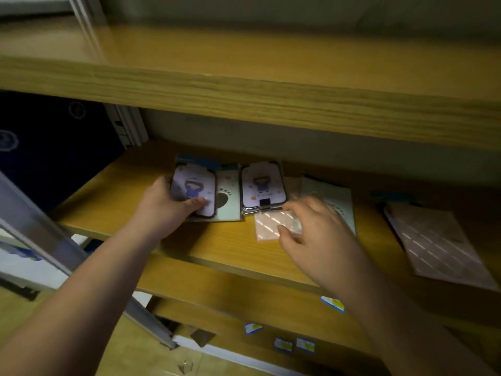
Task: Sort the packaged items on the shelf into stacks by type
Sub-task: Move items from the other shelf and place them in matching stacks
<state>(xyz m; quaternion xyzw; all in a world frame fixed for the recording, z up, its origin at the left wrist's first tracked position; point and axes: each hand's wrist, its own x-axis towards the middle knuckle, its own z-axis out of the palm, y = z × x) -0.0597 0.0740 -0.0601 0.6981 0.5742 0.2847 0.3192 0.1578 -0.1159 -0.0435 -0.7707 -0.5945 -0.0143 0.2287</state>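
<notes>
Lower shelf front [271, 316]: nearest board, wood, carrying small blue-and-white price labels [332, 304] along its face, more of them lower down.
Metal upright [67, 256]: grey rail slanting across the near left corner.
Left forearm: bare, reaching in from the near left.
Right forearm: bare, reaching in from the near right.
Middle shelf [217, 248]: wooden board holding all the packaged items, its near edge just under both wrists.
Right hand [317, 232]: fingers loosely curled and spread, fingertips resting on the pink striped packet; whether it grips the packet cannot be told, motion blur.
Pink striped packet [268, 226]: flat, pale pink with white diagonal dashes, near centre of the middle shelf, partly under the right hand.
Left hand [165, 204]: closed around the left purple cartoon card, thumb across its near face, fingers behind its left edge.
Left purple cartoon card [193, 188]: dark-framed, figure in purple, held at the left of the group, lying over a pale green footprint packet.
Pale green footprint packet [227, 196]: flat, showing to the right of the held card.
Right purple cartoon card [263, 183]: same design, top of a small stack, just right of the footprint packet and touching the far edge of the pink packet.
Second pale green packet [328, 194]: behind the right hand, partly covered.
Large pink striped packet [439, 242]: far right, well apart from the others.
Upper shelf [244, 85]: wooden board overhanging the scene.
</notes>
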